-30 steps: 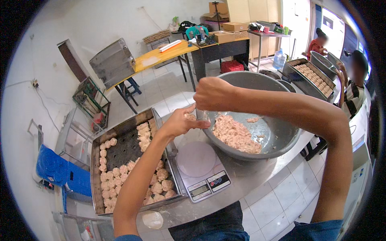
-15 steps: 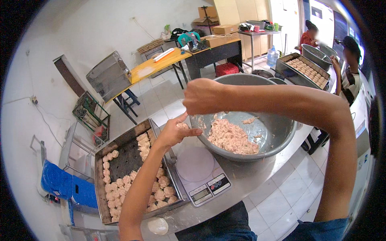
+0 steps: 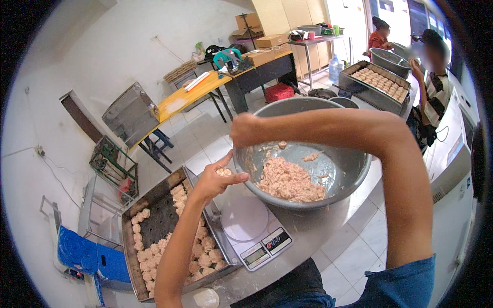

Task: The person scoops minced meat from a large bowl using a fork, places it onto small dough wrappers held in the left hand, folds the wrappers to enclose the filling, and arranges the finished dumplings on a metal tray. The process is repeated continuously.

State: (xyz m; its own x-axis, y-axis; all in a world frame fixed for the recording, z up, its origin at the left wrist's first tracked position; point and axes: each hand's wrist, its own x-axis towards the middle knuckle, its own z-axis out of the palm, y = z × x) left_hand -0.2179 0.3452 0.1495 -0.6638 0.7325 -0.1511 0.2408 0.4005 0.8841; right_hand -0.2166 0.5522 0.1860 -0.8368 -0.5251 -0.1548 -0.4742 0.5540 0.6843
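My left hand (image 3: 220, 177) cradles a small lump of pale pink meat mixture (image 3: 224, 172) in its curled fingers, thumb stretched out toward the bowl's rim. Just above it, my right hand (image 3: 247, 130) is closed over the left side of the bowl; what its fingers hold, if anything, is hidden. The large grey bowl (image 3: 354, 179) contains a mass of the same mixture (image 3: 290, 179), with smears on its wall. Left of the bowl lies a white kitchen scale (image 3: 245, 218). A metal tray (image 3: 154, 197) beside the scale carries many shaped lumps (image 3: 154, 256), partly hidden by my left forearm.
A small round pale object (image 3: 206, 297) lies at the table's near edge (image 3: 241, 280). Further along the table are another tray of lumps (image 3: 362, 92) and grey basins (image 3: 390, 61), where two people (image 3: 436, 92) work. A yellow-topped table (image 3: 192, 97) stands at the back.
The whole view has shifted slightly. My right fist has come a little lower, still above the left hand. My left hand keeps the lump, its thumb still near the rim.
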